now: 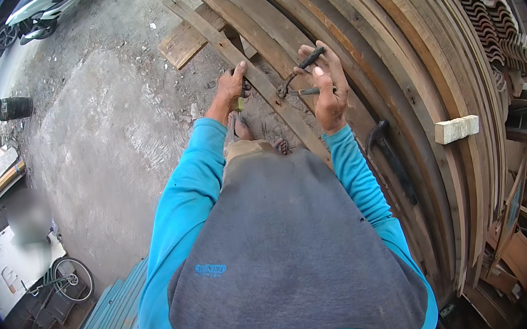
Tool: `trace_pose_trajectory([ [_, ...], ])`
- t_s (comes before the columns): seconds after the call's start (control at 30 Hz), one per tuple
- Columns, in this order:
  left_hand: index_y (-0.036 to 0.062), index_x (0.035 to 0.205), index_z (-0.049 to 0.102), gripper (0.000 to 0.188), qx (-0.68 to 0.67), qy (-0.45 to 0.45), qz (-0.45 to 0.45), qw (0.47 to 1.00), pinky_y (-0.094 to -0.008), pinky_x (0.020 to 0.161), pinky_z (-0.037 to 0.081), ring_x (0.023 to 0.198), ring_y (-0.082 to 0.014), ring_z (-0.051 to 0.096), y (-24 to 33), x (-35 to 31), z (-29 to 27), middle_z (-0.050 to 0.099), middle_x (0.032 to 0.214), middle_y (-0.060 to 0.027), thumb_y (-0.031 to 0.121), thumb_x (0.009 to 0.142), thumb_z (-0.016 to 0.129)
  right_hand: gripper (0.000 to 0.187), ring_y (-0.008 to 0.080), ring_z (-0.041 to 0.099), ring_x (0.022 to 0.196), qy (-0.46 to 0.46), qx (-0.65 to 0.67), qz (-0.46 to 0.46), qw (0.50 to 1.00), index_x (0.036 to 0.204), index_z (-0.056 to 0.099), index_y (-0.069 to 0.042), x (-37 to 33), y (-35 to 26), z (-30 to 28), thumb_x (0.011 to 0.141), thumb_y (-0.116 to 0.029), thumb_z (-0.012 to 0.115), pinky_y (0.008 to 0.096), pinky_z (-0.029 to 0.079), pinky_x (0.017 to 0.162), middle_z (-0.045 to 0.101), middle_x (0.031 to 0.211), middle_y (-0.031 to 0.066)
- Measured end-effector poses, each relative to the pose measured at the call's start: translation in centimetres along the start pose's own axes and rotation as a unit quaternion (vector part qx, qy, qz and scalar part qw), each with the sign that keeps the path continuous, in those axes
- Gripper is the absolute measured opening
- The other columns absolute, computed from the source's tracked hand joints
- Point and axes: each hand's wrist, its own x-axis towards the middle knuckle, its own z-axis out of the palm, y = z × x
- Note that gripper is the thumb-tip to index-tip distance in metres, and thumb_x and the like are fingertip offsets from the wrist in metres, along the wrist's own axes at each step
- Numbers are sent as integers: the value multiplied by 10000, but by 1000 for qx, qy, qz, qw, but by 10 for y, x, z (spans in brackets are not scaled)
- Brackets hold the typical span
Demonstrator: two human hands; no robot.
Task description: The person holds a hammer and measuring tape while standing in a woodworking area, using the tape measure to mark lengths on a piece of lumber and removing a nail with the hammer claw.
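A narrow wooden plank [261,85] runs slantwise before me, with small dark marks on its face. My left hand [229,92] is closed round its left edge. Below that hand shows a slim tool with a yellow-green handle [240,104] and a metal shaft, apparently in the same grip. My right hand [331,88] holds a pair of pincers [290,85] by the dark-gripped handles, which are spread apart. The pincers' jaws rest at the plank's right edge, near a dark mark. Whether they grip a nail is too small to tell.
Long boards [386,40] lie stacked to my right, bearing a dark curved tool [393,162] and a pale block [456,130]. A short wood piece [183,45] lies under the plank's far end. Roof tiles [487,15], a black bucket [15,108] and a bicycle [72,278] stand around.
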Motion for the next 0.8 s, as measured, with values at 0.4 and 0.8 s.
trace_pose_trajectory([
  [0.4, -72, 1237, 651, 723, 79, 33, 59, 995, -419, 946, 494, 1095, -332, 661, -27, 26, -13, 694, 1161, -256, 585, 937, 613, 432, 290, 625, 1081, -44, -222, -9, 974, 1380, 519, 9, -2, -3, 55, 1036, -251, 545, 390, 484, 965, 614, 1226, 180],
  [0.8, -35, 1147, 665, 664, 34, -14, 27, 999, -360, 683, 521, 825, -199, 631, -24, 33, -13, 681, 959, -109, 586, 912, 669, 315, 317, 593, 732, -16, -271, -9, 962, 1009, 547, -17, 43, 29, 69, 1049, -329, 530, 421, 472, 674, 581, 807, 170],
])
